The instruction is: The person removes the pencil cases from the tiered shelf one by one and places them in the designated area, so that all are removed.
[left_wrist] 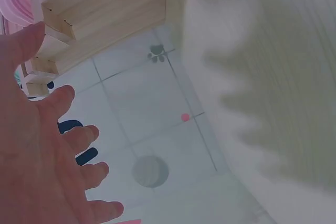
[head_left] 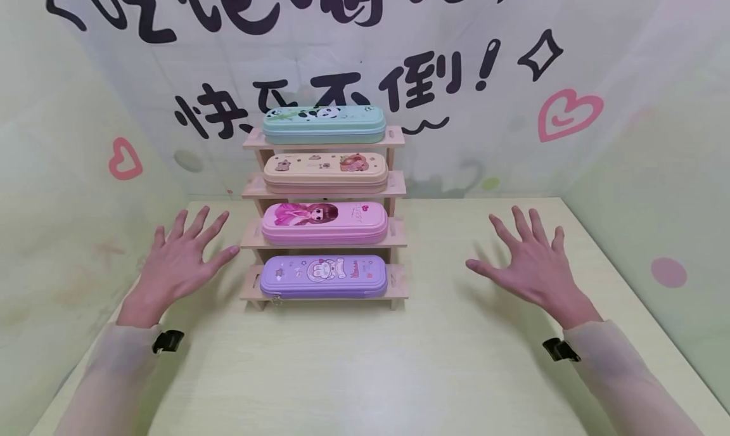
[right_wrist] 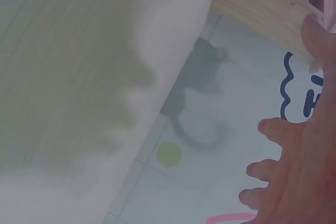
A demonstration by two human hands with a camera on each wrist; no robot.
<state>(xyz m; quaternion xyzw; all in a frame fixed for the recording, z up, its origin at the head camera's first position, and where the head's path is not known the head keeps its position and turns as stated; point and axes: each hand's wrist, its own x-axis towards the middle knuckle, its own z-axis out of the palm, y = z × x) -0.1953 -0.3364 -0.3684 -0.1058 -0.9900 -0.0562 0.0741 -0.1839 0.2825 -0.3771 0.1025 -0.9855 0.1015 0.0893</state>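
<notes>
My left hand (head_left: 178,262) is spread beside the left end of a tiered wooden rack (head_left: 251,290), fingers straight and holding nothing. Its thumb points toward the rack's lower steps. Off to the right, my right hand (head_left: 535,265) hovers palm down over the table with fingers fanned out, also without anything in it. Each step of the rack carries one pencil case: a mint panda case (head_left: 325,127) on top, then a cream one (head_left: 325,175), a pink one with a girl figure (head_left: 325,224), and a purple one (head_left: 324,277) with a zipper pull at the bottom.
The rack stands toward the back of a pale wooden table (head_left: 342,372). Behind it hangs a white backdrop (head_left: 456,151) with black lettering and pink hearts. Pale walls (head_left: 656,201) flank the table on both sides. Dark bands sit at both cuffs.
</notes>
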